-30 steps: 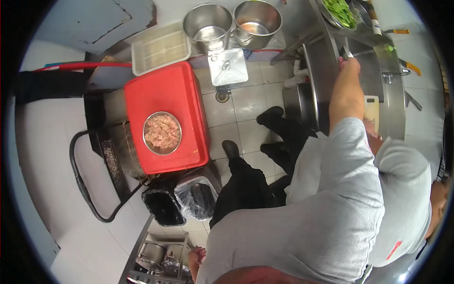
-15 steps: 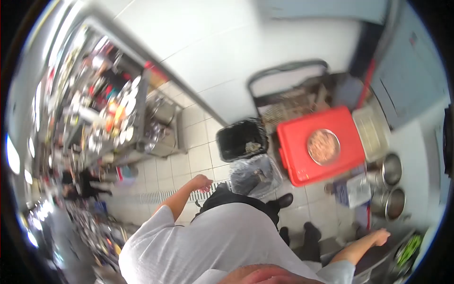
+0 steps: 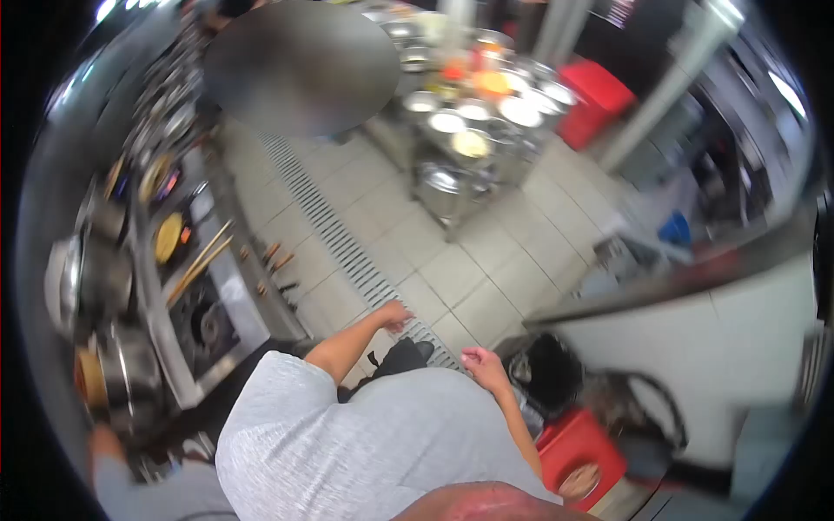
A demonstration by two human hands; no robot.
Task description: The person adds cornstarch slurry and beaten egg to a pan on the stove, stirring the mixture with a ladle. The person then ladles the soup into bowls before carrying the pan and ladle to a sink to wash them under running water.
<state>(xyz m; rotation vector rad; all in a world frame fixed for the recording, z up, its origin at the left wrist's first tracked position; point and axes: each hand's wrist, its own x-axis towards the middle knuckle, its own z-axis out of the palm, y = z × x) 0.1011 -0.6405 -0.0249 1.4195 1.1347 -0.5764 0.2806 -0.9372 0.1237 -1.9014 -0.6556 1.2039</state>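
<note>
My left hand [image 3: 395,315] hangs in front of my body, above the floor drain grate [image 3: 330,221]. Its fingers are loosely curled and I see nothing in them. Near my right side, my right hand [image 3: 485,366] has its fingers partly extended, with no object visible in it. That hand is nearest to the black-lined bin [image 3: 552,369]. Below the bin is a red container lid [image 3: 569,443], and on it sits a round metal bowl [image 3: 579,480] of pale pinkish food. Neither hand touches these things.
A stove counter [image 3: 204,382] with wooden sticks [image 3: 200,265] and large pots [image 3: 130,369] runs along the left. Ahead stands a metal table [image 3: 413,143] bearing several bowls. Another person's sleeve [image 3: 165,495] shows at lower left. A blurred patch hides part of the top.
My view has turned left, so the red container and bin have swung to the lower right and the stove has come in. My right hand has come into view; the other person's arm is now lower left.
</note>
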